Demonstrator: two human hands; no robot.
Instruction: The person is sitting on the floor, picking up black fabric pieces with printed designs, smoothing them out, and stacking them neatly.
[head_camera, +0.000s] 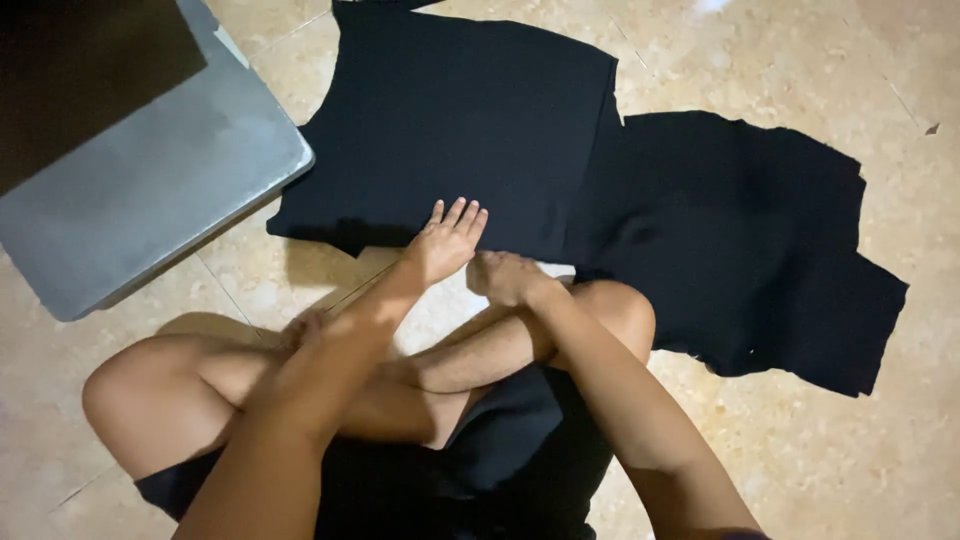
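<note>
Two pieces of black cloth lie flat on the tiled floor (780, 470), edges touching: the folded black cloth (455, 120), a neat rectangle, and just right of it a larger ragged black cloth (740, 240) with uneven edges. One grey board (150, 190) sits left of the folded cloth. The left hand (445, 240) lies flat on its near edge, fingers straight and together. The right hand (505, 277), just beside that edge, is curled; whether it grips anything cannot be told.

beige tiled floor (780, 470), black cloth pieces (460, 120), grey board (150, 190)
</note>
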